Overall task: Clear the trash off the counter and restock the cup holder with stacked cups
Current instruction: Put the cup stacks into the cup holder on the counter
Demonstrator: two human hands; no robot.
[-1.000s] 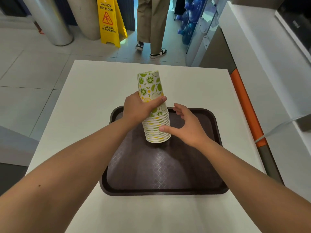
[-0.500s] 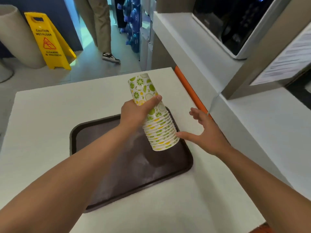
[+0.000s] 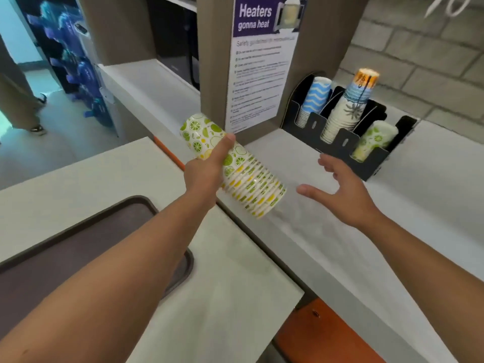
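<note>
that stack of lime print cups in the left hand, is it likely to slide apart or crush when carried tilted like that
The cup stack is probably light, thin paper, so a hard squeeze could dent it. The left hand grips only the upper cups, and the stack tilts rims-down, so lower cups might slip off. The open right hand looks placed to catch them.

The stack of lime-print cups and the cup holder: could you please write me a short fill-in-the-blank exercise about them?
1. The stack of lime-print cups is gripped by the ____ hand.
2. The right hand is open and holds ____.
3. The black cup holder has ____ compartments with cups in them.
4. The compartment nearest the right hand holds cups with a ____ print.

Missing words: left; nothing; three; lime
</note>
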